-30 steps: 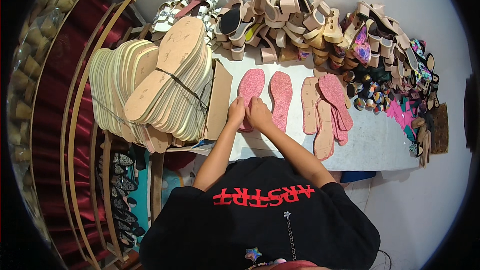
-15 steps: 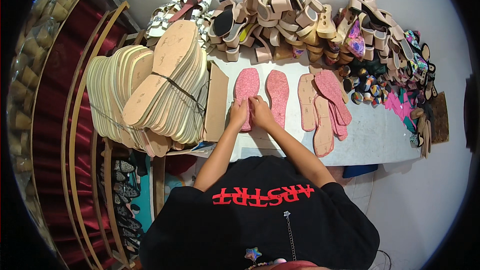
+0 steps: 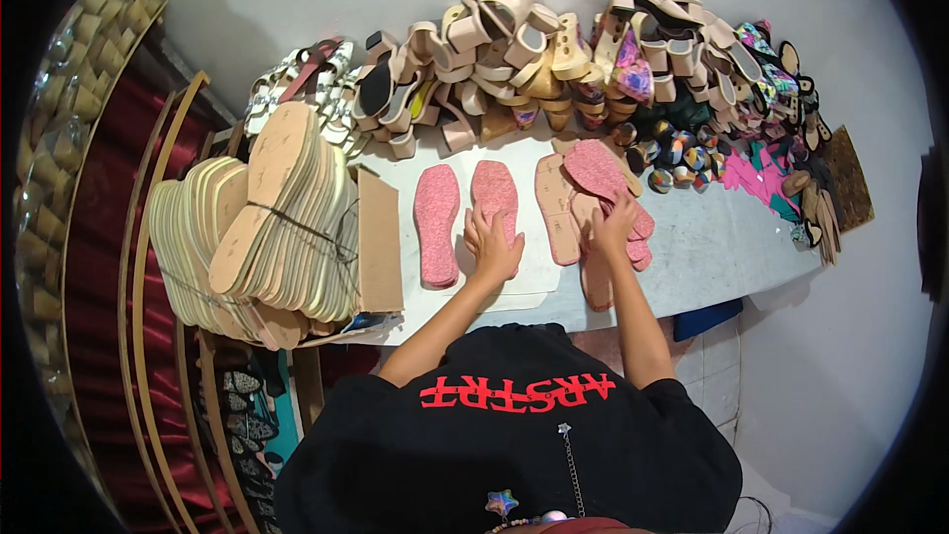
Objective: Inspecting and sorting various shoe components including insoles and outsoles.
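Observation:
Two pink speckled insoles lie side by side on the table. The left insole lies untouched. On the other insole, my left hand rests with its fingers spread over the lower half. To the right is a loose pile of insoles, some pink side up and some with the tan side showing. My right hand reaches into this pile. Its fingers close on the lower end of the topmost pink insole; the thumb is partly hidden.
A tall tied stack of tan insoles fills a cardboard box at the left. Heeled sandals are heaped along the wall behind. Patterned rounded pieces and pink fabric lie toward the right of the pale table.
Both hands have left the left insole. My left hand has moved onto the insole beside it, my right hand to the pile. The whole view has shifted a little.

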